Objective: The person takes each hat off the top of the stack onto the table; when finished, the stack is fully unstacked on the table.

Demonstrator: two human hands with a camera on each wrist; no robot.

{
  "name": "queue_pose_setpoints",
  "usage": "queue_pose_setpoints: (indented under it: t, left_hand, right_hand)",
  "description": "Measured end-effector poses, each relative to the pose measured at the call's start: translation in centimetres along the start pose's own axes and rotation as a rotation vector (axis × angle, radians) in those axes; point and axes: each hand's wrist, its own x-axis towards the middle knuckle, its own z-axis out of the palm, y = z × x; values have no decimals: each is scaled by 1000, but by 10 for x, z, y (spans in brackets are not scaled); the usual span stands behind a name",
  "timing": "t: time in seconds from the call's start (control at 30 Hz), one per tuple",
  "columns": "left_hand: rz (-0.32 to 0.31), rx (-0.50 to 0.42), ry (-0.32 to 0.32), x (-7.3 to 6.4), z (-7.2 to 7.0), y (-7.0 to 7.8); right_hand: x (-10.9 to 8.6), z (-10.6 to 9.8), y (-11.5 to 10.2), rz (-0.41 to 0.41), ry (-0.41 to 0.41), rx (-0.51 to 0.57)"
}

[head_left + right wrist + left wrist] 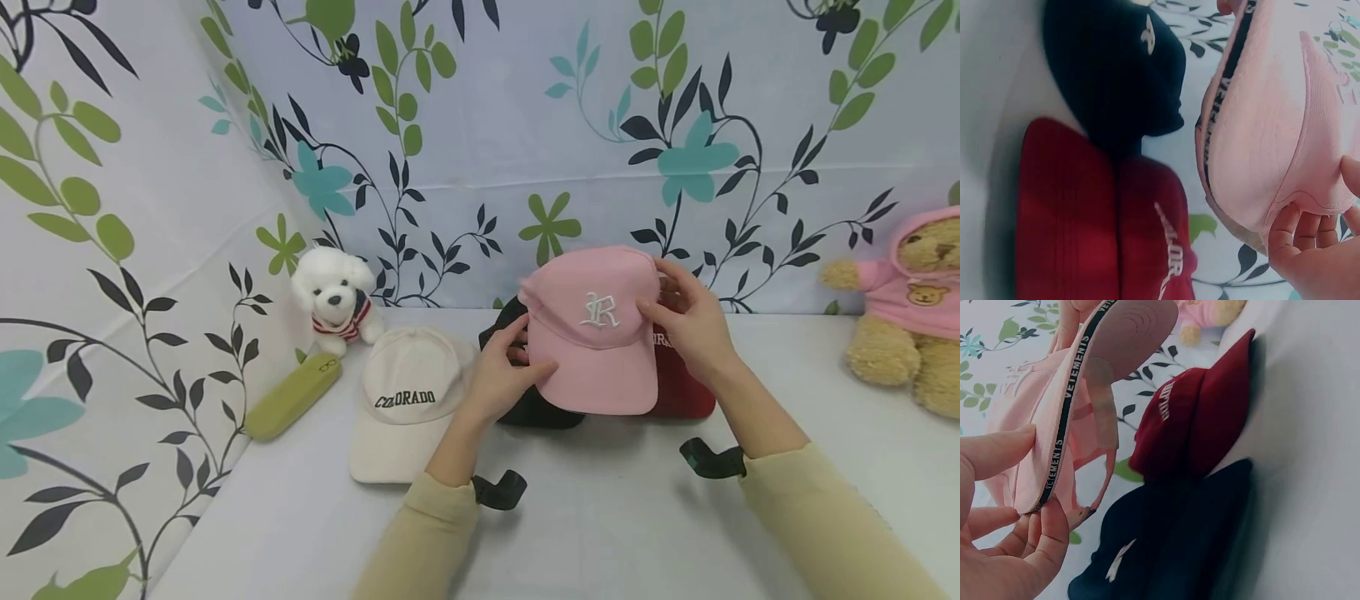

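Both hands hold a pink baseball cap [597, 375] with a white embroidered letter, its brim facing down and toward me. My left hand [501, 371] pinches the cap's left edge, thumb in front and fingers behind. At the right side, my right hand [692, 323] grips the crown's edge the same way. The left wrist view shows a black lettered band [1060, 440] along the cap's inner rim. Behind and below the pink cap, partly covered by it, sit a black cap [542, 412] and a red cap [684, 385].
A cream cap [412, 375] lettered COLORADO lies on the white table to the left. Beyond it are a green glasses case [292, 397] and a white plush dog [333, 292]. A teddy bear [915, 308] in pink sits far right. Patterned cloth [487, 125] hangs behind.
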Motion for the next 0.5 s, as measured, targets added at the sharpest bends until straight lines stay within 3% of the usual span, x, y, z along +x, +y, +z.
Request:
queue_pose_setpoints:
  t: [0.2, 0.5]
  left_hand:
    - [17, 7, 10, 6, 19, 1]
    - [65, 1, 22, 21, 48, 5]
  right_hand:
    - [1, -15, 6, 14, 21, 38]
    - [4, -39, 5, 27, 105, -36]
